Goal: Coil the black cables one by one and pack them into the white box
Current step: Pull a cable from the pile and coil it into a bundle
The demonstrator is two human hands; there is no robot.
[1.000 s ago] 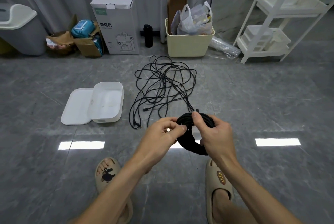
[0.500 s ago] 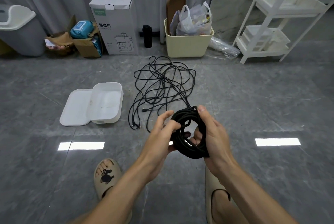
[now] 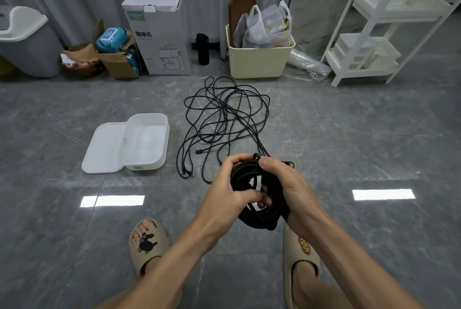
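Note:
I hold a thick coil of black cable in front of me, above the grey floor. My right hand grips its right side with the thumb over the top. My left hand clasps the left side, fingers reaching into the middle of the coil. A loose tangle of black cables lies on the floor beyond my hands. The open white box sits to the left of the tangle with nothing in it, and its lid lies flat against its left side.
Along the back wall stand a grey bin, cardboard boxes, a black bottle, a cream tub with plastic bags and a white shelf rack. My feet in beige slippers are below my hands.
The coil has been turned from lying flat between my fingertips to standing more upright. My left hand has closed further around its left side, fingers now reaching into its centre.

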